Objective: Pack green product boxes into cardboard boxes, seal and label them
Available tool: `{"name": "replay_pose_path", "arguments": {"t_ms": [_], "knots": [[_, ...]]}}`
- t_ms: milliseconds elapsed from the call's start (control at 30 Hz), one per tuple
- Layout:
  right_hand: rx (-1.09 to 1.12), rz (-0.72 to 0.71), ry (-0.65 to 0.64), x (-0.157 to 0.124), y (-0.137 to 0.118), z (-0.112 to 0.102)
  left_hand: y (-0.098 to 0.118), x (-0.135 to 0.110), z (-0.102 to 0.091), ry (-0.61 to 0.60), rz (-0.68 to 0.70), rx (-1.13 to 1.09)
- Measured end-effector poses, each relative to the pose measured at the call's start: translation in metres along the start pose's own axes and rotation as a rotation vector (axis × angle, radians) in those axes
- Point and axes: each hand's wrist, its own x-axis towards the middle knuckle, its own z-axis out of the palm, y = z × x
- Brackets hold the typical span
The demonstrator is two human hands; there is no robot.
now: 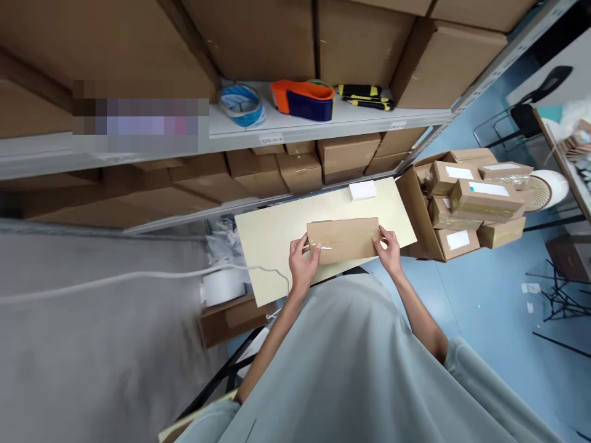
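A flat-topped brown cardboard box with shiny clear tape at its left end is held over the pale yellow table. My left hand grips its left end, thumb on the near face and fingers round the side. At the opposite end, my right hand pinches the edge between thumb and fingers. Behind the box, a small white stack of labels or paper lies near the table's back edge. The box's underside is hidden.
To the right stands a large open carton filled with several taped, labelled boxes. A shelf ahead carries cartons, blue tape, an orange and navy tape dispenser and yellow-black cutters. A white cable crosses on the left.
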Motion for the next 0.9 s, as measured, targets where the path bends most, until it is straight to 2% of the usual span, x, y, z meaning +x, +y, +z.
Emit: {"name": "replay_pose_path", "arguments": {"t_ms": [167, 333, 533, 700, 900], "knots": [[-0.065, -0.037, 0.207, -0.02, -0.019, -0.038, 0.023, 0.002, 0.027, -0.104, 0.002, -0.083], [-0.163, -0.079, 0.363, -0.033, -0.032, -0.089, 0.053, 0.004, 0.071, -0.176, 0.033, -0.091], [-0.135, -0.105, 0.492, -0.024, -0.013, -0.158, 0.114, -0.011, 0.132, -0.177, 0.14, -0.025], [-0.021, -0.129, 0.576, 0.012, 0.018, -0.233, 0.183, -0.028, 0.206, -0.112, 0.267, 0.019], [-0.02, -0.135, 0.733, 0.044, 0.045, -0.348, 0.268, -0.05, 0.314, -0.125, 0.504, 0.032]]}}
